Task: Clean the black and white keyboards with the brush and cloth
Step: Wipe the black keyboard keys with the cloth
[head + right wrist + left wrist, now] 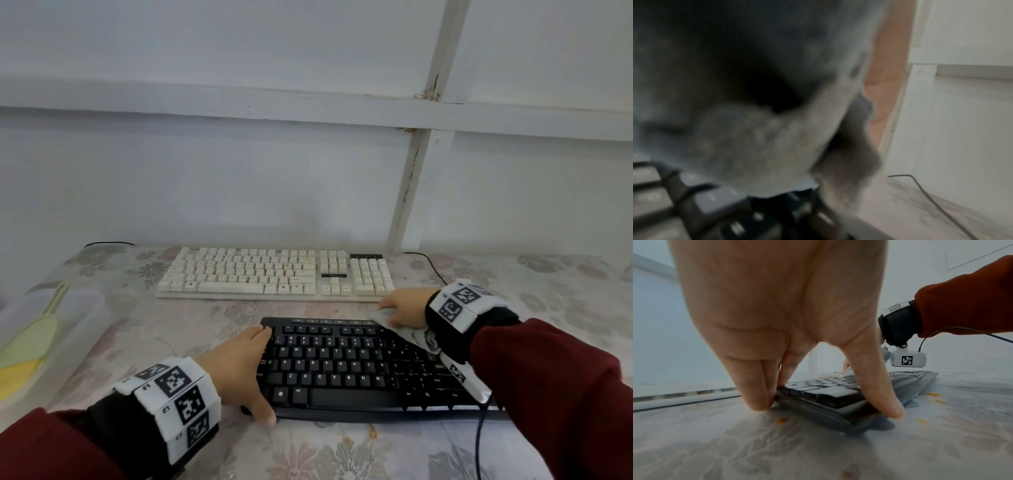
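**Two hands on the black keyboard**

The black keyboard [359, 366] lies on the flowery tablecloth [342, 452], just in front of the white keyboard [274, 274]. The left hand [239, 363] clamps the black keyboard's left end, fingers on the far edge and thumb on the near edge. The right hand [406, 310] sits at its far right corner, fingers closed on a pale cloth [404, 330] that lies over the keys there. The yellow-green brush [30, 339] rests in a clear tray [89, 308], well off to the left of the black keyboard.

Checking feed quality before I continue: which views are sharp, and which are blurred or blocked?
Head view: sharp, evenly lit, black keyboard readable. Left wrist view: left hand fills the frame, edges stretched. Right wrist view: motion-blurred, the cloth covers most of it.
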